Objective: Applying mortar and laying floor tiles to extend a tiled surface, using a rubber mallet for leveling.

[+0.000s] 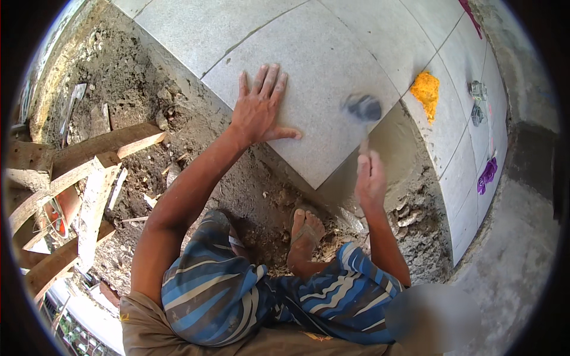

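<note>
My left hand (260,110) lies flat with spread fingers on the left part of a large pale grey floor tile (317,77). In my right hand (371,187) is the handle of a mallet; its dark head (363,107), smeared by motion, is over the right part of the same tile. Whether the head touches the tile I cannot tell. Wet grey mortar (393,148) spreads beside the tile's right edge, under and around my right hand.
More pale tiles (392,29) adjoin at the back and right. An orange crumpled piece (426,95), a small clear-and-dark object (477,98) and a purple bundle (487,175) rest on them. Rough wooden beams (89,154) lie left on rubble soil (124,71). My foot (306,231) stands close to the tile corner.
</note>
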The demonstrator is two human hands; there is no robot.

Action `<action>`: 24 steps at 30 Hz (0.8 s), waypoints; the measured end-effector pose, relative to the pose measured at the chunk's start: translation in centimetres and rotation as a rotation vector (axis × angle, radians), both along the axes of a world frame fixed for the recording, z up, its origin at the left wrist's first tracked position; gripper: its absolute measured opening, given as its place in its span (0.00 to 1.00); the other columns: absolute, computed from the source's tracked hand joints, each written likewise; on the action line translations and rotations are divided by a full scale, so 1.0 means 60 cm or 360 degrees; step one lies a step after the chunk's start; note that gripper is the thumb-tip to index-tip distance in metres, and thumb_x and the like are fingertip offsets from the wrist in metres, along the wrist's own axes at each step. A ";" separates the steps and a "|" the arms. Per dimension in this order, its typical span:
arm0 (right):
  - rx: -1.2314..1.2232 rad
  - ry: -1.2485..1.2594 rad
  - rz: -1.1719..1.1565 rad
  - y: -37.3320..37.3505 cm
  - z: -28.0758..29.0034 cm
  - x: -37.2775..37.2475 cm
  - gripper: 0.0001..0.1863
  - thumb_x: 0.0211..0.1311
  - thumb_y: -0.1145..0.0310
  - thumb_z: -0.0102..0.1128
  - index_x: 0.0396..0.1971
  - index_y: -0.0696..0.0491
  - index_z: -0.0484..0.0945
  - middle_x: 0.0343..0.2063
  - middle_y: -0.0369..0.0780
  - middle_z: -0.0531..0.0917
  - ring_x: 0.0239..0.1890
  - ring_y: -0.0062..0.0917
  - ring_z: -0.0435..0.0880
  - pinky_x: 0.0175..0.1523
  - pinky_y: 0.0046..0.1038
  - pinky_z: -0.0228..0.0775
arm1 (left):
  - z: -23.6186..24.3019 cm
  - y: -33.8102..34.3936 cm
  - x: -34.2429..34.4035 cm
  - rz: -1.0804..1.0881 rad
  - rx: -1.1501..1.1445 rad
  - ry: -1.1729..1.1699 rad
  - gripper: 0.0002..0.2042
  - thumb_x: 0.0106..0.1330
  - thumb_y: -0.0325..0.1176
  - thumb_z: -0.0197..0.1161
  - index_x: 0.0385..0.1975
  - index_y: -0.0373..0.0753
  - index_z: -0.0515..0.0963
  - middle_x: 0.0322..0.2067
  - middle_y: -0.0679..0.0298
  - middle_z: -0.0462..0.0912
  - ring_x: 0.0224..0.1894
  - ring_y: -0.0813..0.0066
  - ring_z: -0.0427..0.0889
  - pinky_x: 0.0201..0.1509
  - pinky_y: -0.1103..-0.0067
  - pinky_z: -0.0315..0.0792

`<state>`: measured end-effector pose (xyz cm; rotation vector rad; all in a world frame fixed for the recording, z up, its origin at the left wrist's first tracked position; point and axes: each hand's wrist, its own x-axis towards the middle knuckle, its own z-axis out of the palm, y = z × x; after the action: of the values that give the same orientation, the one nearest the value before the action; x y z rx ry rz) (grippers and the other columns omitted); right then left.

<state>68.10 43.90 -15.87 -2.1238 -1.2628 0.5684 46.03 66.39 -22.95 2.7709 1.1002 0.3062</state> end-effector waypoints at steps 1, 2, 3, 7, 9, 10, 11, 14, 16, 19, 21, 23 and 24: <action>-0.0041 -0.0004 -0.0003 0.003 0.005 0.001 0.18 0.77 0.61 0.48 0.53 0.61 0.72 0.32 0.48 0.80 0.32 0.40 0.80 0.40 0.38 0.72 | 0.000 0.000 0.003 -0.0022 -0.0025 0.0015 0.68 0.39 0.87 0.52 0.75 0.36 0.54 0.76 0.47 0.50 0.79 0.49 0.45 0.75 0.40 0.39; 0.0178 0.0196 -0.0050 0.006 0.007 0.001 0.18 0.78 0.62 0.48 0.55 0.61 0.72 0.28 0.39 0.74 0.27 0.25 0.71 0.33 0.28 0.65 | 0.000 0.006 0.009 -0.0041 -0.0051 -0.0013 0.69 0.38 0.87 0.53 0.75 0.35 0.53 0.76 0.46 0.49 0.78 0.46 0.45 0.74 0.39 0.40; 0.0397 0.0394 -0.0094 0.008 0.006 0.003 0.19 0.78 0.62 0.49 0.57 0.61 0.71 0.24 0.30 0.68 0.22 0.10 0.63 0.26 0.18 0.58 | -0.001 0.006 0.012 -0.0055 -0.0078 -0.0042 0.70 0.38 0.87 0.55 0.75 0.35 0.52 0.75 0.44 0.48 0.78 0.44 0.44 0.73 0.37 0.40; 0.0354 0.0150 -0.0102 0.022 -0.022 -0.006 0.22 0.78 0.63 0.47 0.62 0.62 0.69 0.25 0.35 0.74 0.23 0.20 0.70 0.28 0.22 0.64 | 0.004 -0.003 0.021 -0.0048 -0.0083 -0.0034 0.69 0.37 0.86 0.57 0.76 0.39 0.51 0.75 0.42 0.47 0.78 0.40 0.43 0.71 0.34 0.39; 0.0054 -0.0304 0.0161 0.031 -0.035 -0.009 0.21 0.78 0.62 0.47 0.60 0.61 0.69 0.29 0.45 0.79 0.30 0.38 0.79 0.34 0.35 0.71 | 0.011 -0.005 0.026 -0.0035 -0.0074 -0.0024 0.67 0.37 0.86 0.58 0.77 0.46 0.51 0.76 0.41 0.45 0.78 0.38 0.42 0.71 0.32 0.39; 0.0077 -0.0263 0.0133 0.035 -0.039 -0.009 0.21 0.77 0.61 0.47 0.58 0.61 0.70 0.32 0.51 0.81 0.34 0.48 0.82 0.37 0.41 0.73 | 0.016 -0.005 0.029 -0.0039 -0.0080 0.0002 0.67 0.36 0.86 0.58 0.77 0.48 0.51 0.76 0.41 0.44 0.78 0.38 0.41 0.71 0.33 0.38; 0.0132 -0.0116 0.0035 0.034 -0.039 -0.010 0.19 0.76 0.60 0.48 0.53 0.61 0.73 0.35 0.56 0.82 0.38 0.56 0.81 0.39 0.46 0.73 | 0.021 -0.005 0.030 -0.0041 -0.0079 0.0022 0.67 0.36 0.86 0.58 0.77 0.50 0.50 0.76 0.41 0.43 0.78 0.39 0.40 0.71 0.33 0.38; 0.0524 -0.0128 0.0022 0.028 -0.031 -0.009 0.19 0.75 0.60 0.49 0.53 0.60 0.73 0.34 0.56 0.82 0.38 0.55 0.82 0.39 0.46 0.74 | 0.036 -0.007 0.038 -0.0032 -0.0091 0.0145 0.68 0.36 0.85 0.59 0.78 0.49 0.49 0.76 0.40 0.42 0.78 0.39 0.39 0.72 0.34 0.37; 0.0186 -0.0228 -0.0009 0.025 -0.030 -0.002 0.19 0.74 0.61 0.50 0.53 0.60 0.73 0.33 0.56 0.82 0.37 0.55 0.83 0.39 0.47 0.74 | 0.040 -0.008 0.041 -0.0056 -0.0109 0.0131 0.68 0.35 0.85 0.60 0.78 0.49 0.49 0.76 0.39 0.42 0.78 0.39 0.40 0.72 0.35 0.36; 0.0067 -0.0247 0.0012 0.024 -0.037 0.005 0.18 0.74 0.61 0.51 0.52 0.60 0.73 0.33 0.55 0.82 0.36 0.55 0.83 0.38 0.48 0.74 | 0.044 -0.010 0.043 -0.0034 -0.0130 0.0161 0.69 0.33 0.84 0.62 0.78 0.49 0.49 0.76 0.38 0.42 0.78 0.39 0.40 0.74 0.38 0.34; 0.0286 -0.0173 -0.0022 0.029 -0.039 0.008 0.17 0.74 0.61 0.52 0.51 0.60 0.73 0.33 0.54 0.83 0.35 0.55 0.83 0.38 0.48 0.74 | 0.047 -0.009 0.046 -0.0002 -0.0125 0.0198 0.69 0.33 0.85 0.61 0.78 0.49 0.50 0.76 0.40 0.43 0.78 0.39 0.40 0.73 0.37 0.37; 0.0282 -0.0260 -0.0012 0.039 -0.032 0.010 0.17 0.74 0.61 0.51 0.51 0.60 0.73 0.32 0.55 0.82 0.35 0.56 0.82 0.38 0.49 0.74 | 0.052 -0.004 0.056 -0.0011 -0.0145 0.0306 0.68 0.34 0.85 0.61 0.77 0.49 0.50 0.76 0.42 0.44 0.78 0.39 0.41 0.73 0.37 0.38; 0.0339 -0.0270 -0.0014 0.044 -0.024 0.011 0.17 0.74 0.61 0.51 0.51 0.60 0.73 0.32 0.55 0.82 0.35 0.56 0.82 0.38 0.49 0.74 | 0.055 -0.001 0.064 -0.0011 -0.0155 0.0384 0.68 0.35 0.84 0.61 0.77 0.49 0.50 0.76 0.43 0.44 0.78 0.39 0.42 0.73 0.37 0.40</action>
<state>68.74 46.52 -17.34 -2.0303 -1.3403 0.2405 49.84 66.30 -19.66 2.7771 1.1218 -0.0841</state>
